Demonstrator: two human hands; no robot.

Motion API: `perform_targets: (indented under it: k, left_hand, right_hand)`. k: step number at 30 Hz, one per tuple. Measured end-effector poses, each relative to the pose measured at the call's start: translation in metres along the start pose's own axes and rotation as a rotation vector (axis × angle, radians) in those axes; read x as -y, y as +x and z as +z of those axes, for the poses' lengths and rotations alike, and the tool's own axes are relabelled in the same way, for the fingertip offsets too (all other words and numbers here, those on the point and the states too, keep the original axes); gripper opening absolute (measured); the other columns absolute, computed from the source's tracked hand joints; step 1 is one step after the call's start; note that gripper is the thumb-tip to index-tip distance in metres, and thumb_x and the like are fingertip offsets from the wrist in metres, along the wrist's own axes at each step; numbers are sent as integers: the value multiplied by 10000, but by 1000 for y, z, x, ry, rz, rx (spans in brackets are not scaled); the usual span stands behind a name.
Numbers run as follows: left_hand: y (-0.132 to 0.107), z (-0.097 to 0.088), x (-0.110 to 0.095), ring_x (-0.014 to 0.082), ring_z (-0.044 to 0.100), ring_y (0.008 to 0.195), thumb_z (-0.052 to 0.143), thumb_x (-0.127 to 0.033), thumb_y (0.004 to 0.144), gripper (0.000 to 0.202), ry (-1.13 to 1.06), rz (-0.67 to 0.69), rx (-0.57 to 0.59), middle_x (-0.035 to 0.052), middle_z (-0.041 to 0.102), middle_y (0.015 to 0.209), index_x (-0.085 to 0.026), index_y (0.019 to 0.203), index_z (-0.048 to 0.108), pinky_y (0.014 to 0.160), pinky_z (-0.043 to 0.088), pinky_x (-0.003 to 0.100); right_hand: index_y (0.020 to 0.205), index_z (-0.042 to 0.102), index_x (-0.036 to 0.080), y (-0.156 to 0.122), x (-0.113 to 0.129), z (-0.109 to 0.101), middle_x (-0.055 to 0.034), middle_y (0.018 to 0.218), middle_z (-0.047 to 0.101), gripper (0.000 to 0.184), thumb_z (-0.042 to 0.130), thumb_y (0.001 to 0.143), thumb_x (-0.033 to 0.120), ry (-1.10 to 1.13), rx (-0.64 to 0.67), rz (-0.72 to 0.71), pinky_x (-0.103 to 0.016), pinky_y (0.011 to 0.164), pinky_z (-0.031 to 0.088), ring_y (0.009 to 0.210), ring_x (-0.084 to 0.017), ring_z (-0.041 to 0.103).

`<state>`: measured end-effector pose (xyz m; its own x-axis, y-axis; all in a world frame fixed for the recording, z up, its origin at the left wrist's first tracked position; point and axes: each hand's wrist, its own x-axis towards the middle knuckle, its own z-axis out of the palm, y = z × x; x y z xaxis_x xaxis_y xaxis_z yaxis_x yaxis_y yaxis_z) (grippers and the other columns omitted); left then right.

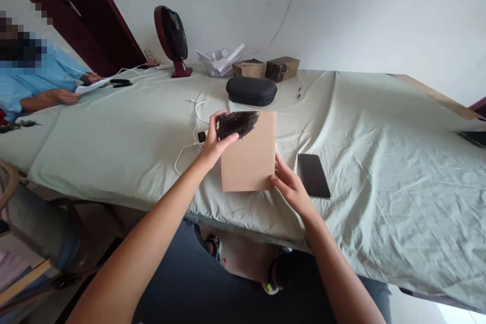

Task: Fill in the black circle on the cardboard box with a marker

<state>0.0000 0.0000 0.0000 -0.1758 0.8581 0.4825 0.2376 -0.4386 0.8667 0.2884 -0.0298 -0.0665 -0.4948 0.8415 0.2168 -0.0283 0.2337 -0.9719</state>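
A plain brown cardboard box (248, 167) is held tilted up over the cloth-covered table, in front of me. Dark, ragged-edged black material (239, 122) covers its upper left corner. My left hand (218, 139) is closed around that corner, its thumb across the black part. On the lower right edge, my right hand (287, 185) grips the box, thumb at the front and fingers along the side. A dark tablet or large phone (314, 175) lies just right of my right hand. Beside my left hand are a white cable (182, 154) and a small black item (201, 136).
Behind the box sits a black hard case (251, 91). Two small cardboard boxes (283, 68), a plastic basket (220, 66) and a red fan (172, 40) stand along the wall. A pen (299, 93) lies nearby. At the left, a person (38, 81) holds paper.
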Motion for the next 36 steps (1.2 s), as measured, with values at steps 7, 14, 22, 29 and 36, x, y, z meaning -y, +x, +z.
perform_targets:
  k: [7, 14, 22, 29, 36]
  left_hand:
    - [-23, 11, 4, 411, 349, 1609, 846, -643, 815, 1053, 44, 391, 147, 140, 296, 1730, -395, 1650, 254, 1292, 355, 614]
    - [-25, 7, -4, 380, 546, 1425, 892, -679, 741, 1246, -21, 394, 202, 133, 477, 1512, -402, 1686, 129, 1216, 451, 611]
    - [-37, 0, -17, 265, 650, 1172, 872, -640, 751, 917, -87, 283, 135, 75, 563, 1311, -372, 1470, 370, 1040, 574, 460]
    - [-22, -27, -16, 403, 476, 1499, 866, -362, 744, 663, 386, 186, 124, 182, 524, 1529, -261, 1336, 585, 1173, 502, 541]
    - [-22, -26, -16, 297, 722, 962, 661, -277, 815, 190, 577, -152, 115, 72, 744, 928, -208, 987, 703, 786, 577, 357]
  right_hand:
    - [1727, 319, 367, -8, -20, -13, -67, 1758, 379, 785, 662, 1044, 548, -27, -94, 1, -515, 1188, 541, 1604, -347, 423]
    - [1669, 458, 344, -13, -18, -10, -66, 1761, 381, 714, 694, 1026, 545, -63, -97, 4, -535, 1226, 508, 1582, -366, 453]
    - [1767, 71, 382, -20, -13, -9, -95, 1835, 145, 1195, 844, 886, 615, -62, -153, 4, -600, 1312, 386, 1636, -385, 352]
    - [1729, -129, 467, -20, 1, -20, -17, 1848, -27, 1167, 706, 949, 703, -126, -371, -289, -658, 1317, 347, 1694, -357, 183]
    - [1741, 119, 481, -19, 2, -19, -27, 1822, 173, 931, 679, 1004, 582, -133, -363, -341, -628, 1290, 421, 1656, -357, 299]
